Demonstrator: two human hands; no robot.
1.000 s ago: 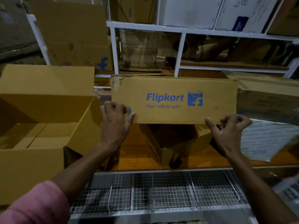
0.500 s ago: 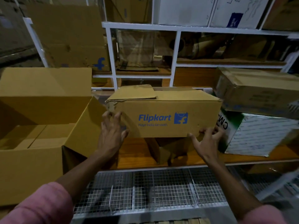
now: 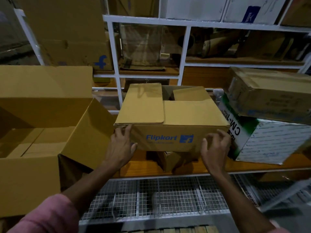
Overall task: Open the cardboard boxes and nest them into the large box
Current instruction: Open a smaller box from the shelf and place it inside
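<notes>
Brown cardboard Flipkart box [image 3: 170,121] sits raised over the wooden shelf [image 3: 143,165], top flaps folded shut with a gap at the back. Left hand [image 3: 120,148] presses spread fingers on its left front corner; right hand [image 3: 214,148] is loosely curled at the right corner, grip unclear. Large box [image 3: 30,179] at left is open, looks empty. Judging: 0 nested, opening not started.

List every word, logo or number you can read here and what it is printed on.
"Flipkart": blue, front of the brown box held by both hands.
"CM-1": side of the white and green box; rest cut off.
Tagline under Flipkart: too blurred.
Print on the upper right box: too faint.
</notes>
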